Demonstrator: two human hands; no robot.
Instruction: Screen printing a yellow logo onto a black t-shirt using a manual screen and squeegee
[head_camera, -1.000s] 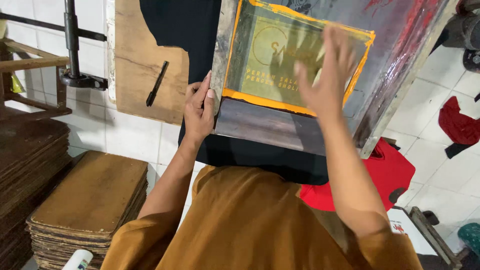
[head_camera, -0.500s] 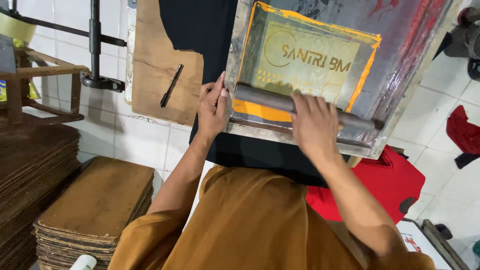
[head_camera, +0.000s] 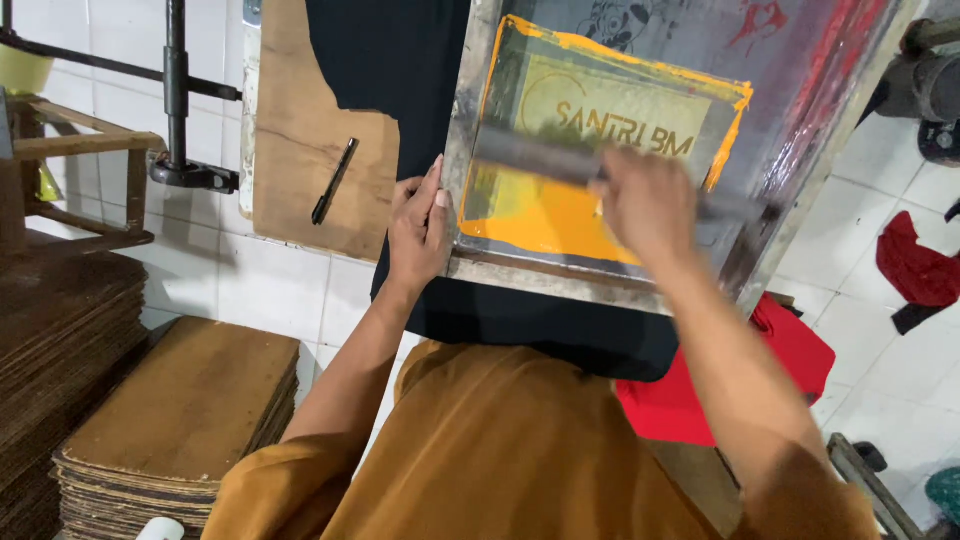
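Two bare hands at work on one screen-printing frame (head_camera: 790, 170), seen from above. Left hand (head_camera: 418, 228) pressed flat, fingers extended, against the frame's grey left edge, gripping nothing. Right hand (head_camera: 648, 205) clenched around one long grey squeegee (head_camera: 530, 158), laid slantwise across the mesh and touching it, with a band of glossy orange ink (head_camera: 540, 215) just below the blade. Frame resting on one dark garment (head_camera: 540, 320) spread over one brown wooden board (head_camera: 300, 150), with one slim black pen (head_camera: 334, 181) lying on the bare wood to the left. Two stacks of flat brown boards (head_camera: 180, 420), rough-edged and thin, piled at lower left. Red cloth (head_camera: 790, 350) bunched under the frame's right corner, above a white tiled floor (head_camera: 900, 370). Mustard-coloured shirt (head_camera: 500, 450) filling the foreground.
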